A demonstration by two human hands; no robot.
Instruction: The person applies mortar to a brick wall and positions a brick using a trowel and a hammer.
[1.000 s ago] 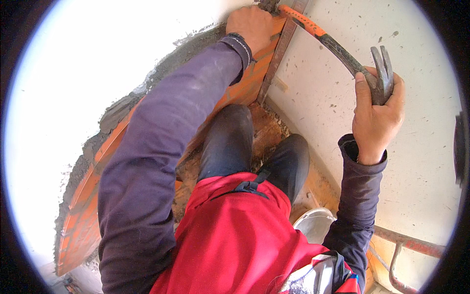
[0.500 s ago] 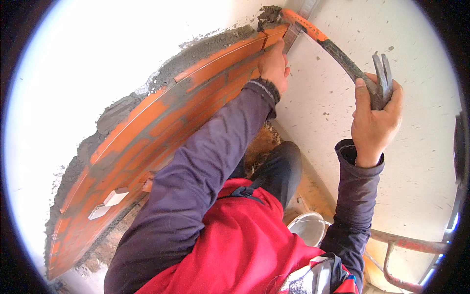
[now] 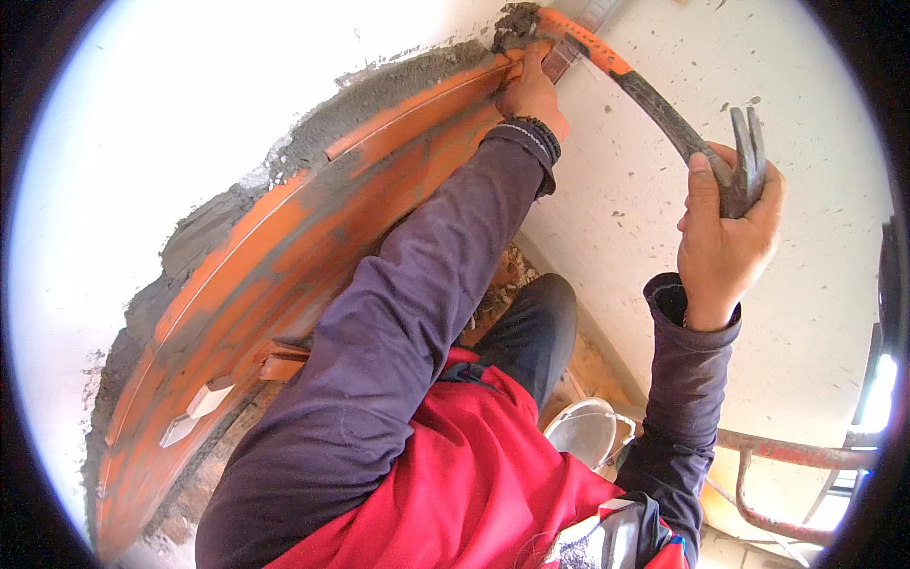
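orange and black, the hammer slants with its butt by the mortar, gripped near its head by the right hand; the left hand curls at the bricks, hold unclear. light taps, fingers clear, would likely work best.

The head-worn fisheye camera is looking steeply down from close above the red garment, taking in the brick wall leftward of it and the pale wall rightward.
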